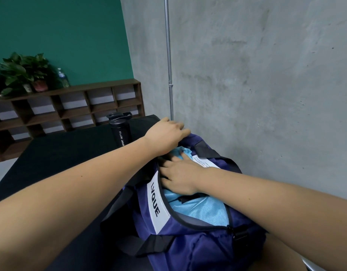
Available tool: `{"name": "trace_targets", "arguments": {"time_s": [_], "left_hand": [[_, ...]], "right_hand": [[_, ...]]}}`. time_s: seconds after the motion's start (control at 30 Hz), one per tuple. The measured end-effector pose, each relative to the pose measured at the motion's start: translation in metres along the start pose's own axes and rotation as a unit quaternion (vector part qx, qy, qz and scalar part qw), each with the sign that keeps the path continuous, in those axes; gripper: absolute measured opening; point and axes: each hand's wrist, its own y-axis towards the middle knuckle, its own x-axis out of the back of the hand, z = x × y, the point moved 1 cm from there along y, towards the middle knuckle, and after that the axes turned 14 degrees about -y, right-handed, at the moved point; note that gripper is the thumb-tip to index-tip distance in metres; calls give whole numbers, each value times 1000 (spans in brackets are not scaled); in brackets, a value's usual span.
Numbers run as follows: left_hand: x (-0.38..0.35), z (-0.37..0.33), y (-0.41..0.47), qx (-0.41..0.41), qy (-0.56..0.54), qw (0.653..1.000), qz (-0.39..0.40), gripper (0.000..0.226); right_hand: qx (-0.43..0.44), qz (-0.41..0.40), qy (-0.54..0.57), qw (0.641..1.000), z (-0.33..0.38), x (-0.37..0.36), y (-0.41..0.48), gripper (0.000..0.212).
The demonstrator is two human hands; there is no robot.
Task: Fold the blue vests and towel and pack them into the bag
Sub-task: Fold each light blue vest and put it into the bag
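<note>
A purple-blue duffel bag (190,243) with a white LVQUE label lies unzipped on the black table. Light blue fabric (206,210) fills its opening; I cannot tell vest from towel. My right hand (181,177) lies flat inside the opening, fingers spread, pressing down on the light blue fabric. My left hand (166,135) reaches over the far end of the bag, its fingers curled over the bag's far rim. The fingertips are hidden behind the bag's edge.
A black sport bottle (121,132) stands on the black table (51,163) just left of the bag. A concrete wall with a metal pipe (168,61) rises close behind. A brown shelf unit (71,108) with potted plants stands far left.
</note>
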Motion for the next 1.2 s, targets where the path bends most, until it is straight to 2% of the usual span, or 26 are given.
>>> {"name": "trace_targets", "arguments": {"time_s": [0.07,0.17,0.3,0.37,0.5,0.6,0.67,0.9,1.07,1.2], "left_hand": [[-1,3,-2,7,-17,1000,-2,12],[6,0,-3,67,-54,996,-16,14],[16,-9,-1,141,-112,982,-62,25],[21,-8,-5,152,-146,973,-89,28],[27,1,-25,163,-166,971,-62,15],[28,12,-43,198,-191,961,-8,27],[31,16,-51,224,-209,952,23,29],[43,12,-62,226,-241,943,42,24],[49,13,-72,247,-260,932,48,25],[48,13,-86,259,-270,926,45,25]], "right_hand": [[3,0,-2,1000,2,2,1,58],[-1,22,-13,1000,6,8,1,53],[-7,51,-53,997,9,13,1,42],[-8,44,-44,998,6,11,0,43],[17,-11,-19,1000,0,4,0,61],[38,-50,-12,998,-3,-2,1,88],[24,-70,15,997,-6,-6,3,98],[-58,-73,41,995,-17,-10,3,77],[-41,-4,54,998,-31,0,11,71],[-16,6,10,1000,-36,9,13,58]]}}
